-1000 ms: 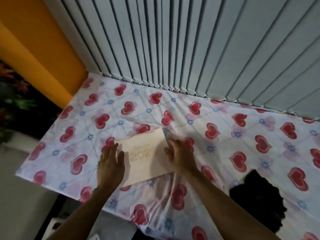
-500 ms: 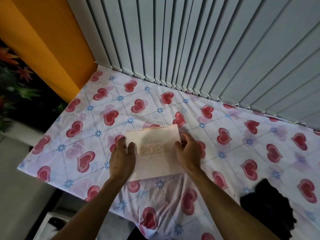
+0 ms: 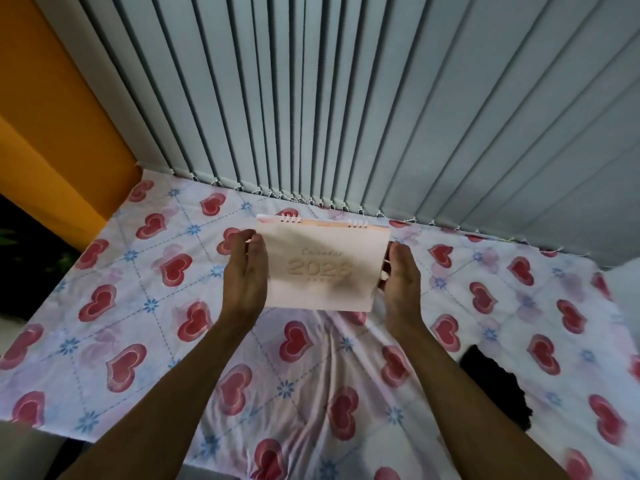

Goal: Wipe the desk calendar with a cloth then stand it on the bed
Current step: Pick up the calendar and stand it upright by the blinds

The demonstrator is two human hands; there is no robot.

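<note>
**Head view: desk calendar gripped by both side edges**

Nearest, a black cloth (image 3: 495,389) lies right of the grip on the bed (image 3: 138,341). Left hand (image 3: 244,275) and right hand (image 3: 400,282) clasp the desk calendar (image 3: 325,265) between them, cover facing the camera, spiral binding uppermost. Beyond hang grey vertical blinds (image 3: 346,98).

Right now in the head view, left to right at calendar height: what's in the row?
Orange wall → left hand → desk calendar → right hand. Both hands grip the calendar's side edges above the heart-print bed sheet.
</note>
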